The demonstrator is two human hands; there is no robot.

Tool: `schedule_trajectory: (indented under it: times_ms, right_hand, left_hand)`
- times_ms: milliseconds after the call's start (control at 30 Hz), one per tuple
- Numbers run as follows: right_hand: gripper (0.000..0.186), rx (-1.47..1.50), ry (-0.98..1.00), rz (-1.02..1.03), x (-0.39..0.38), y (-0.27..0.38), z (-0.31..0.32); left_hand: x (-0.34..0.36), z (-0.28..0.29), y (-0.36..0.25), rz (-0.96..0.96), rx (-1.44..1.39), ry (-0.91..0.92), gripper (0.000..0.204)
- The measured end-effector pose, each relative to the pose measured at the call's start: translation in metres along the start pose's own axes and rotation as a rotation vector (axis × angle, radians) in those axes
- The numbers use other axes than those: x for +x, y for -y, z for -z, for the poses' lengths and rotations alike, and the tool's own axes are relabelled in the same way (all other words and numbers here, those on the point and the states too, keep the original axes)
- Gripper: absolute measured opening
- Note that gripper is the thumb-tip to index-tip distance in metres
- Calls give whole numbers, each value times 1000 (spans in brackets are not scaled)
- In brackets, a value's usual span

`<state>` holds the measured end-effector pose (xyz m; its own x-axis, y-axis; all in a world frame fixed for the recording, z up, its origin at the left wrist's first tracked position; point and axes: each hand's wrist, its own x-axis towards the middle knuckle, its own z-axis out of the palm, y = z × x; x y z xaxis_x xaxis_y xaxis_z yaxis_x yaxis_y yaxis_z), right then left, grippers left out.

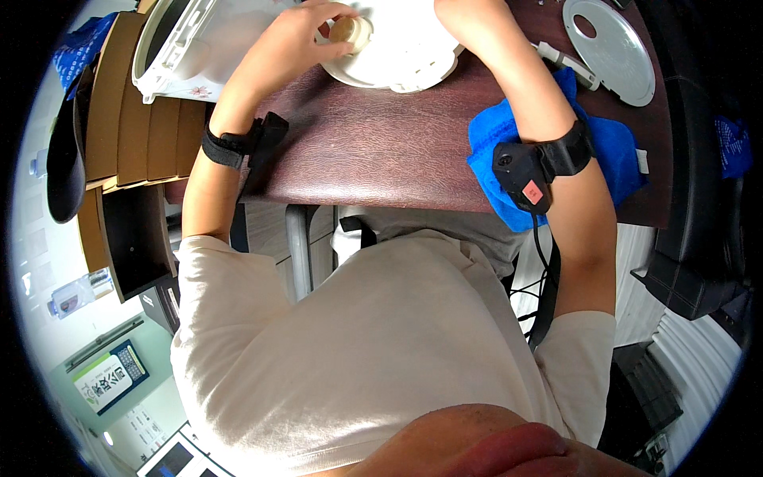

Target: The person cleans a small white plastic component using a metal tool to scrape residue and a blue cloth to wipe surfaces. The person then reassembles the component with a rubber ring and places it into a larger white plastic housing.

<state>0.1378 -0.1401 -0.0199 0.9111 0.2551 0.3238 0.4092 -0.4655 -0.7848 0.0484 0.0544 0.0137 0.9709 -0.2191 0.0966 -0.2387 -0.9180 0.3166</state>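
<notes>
Looks midway, rest unclear: L grip (305, 33) curled snug round pale cap (362, 34), wht plastic pc (407, 46) btwn grips, R grip (475, 24) cut off, can't tell; oval plate (624, 60) detached, R of R grip.

A blue cloth (486, 137) lies on the brown table (373, 151), left of black padded furniture (687, 266).

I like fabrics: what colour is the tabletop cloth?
The cloth is bright blue, clearest in the head view.
</notes>
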Motion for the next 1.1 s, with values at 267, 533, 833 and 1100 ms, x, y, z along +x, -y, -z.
schedule_trajectory:
  times_ms: [267,533,833,1100]
  right_hand:
    - [45,96,64,-24,-3,9,9]
    - [38,-200,-247,324,-12,11,6]
    - [38,344,49,511,-22,28,4]
    - [29,425,64,561,-20,29,7]
  left_hand:
    - [-4,4,4,21,-48,-58,37]
    - [-6,7,0,67,-418,-200,38]
    - [-12,9,-30,-79,-641,-330,44]
    - [-11,9,-38,-112,-587,-390,45]
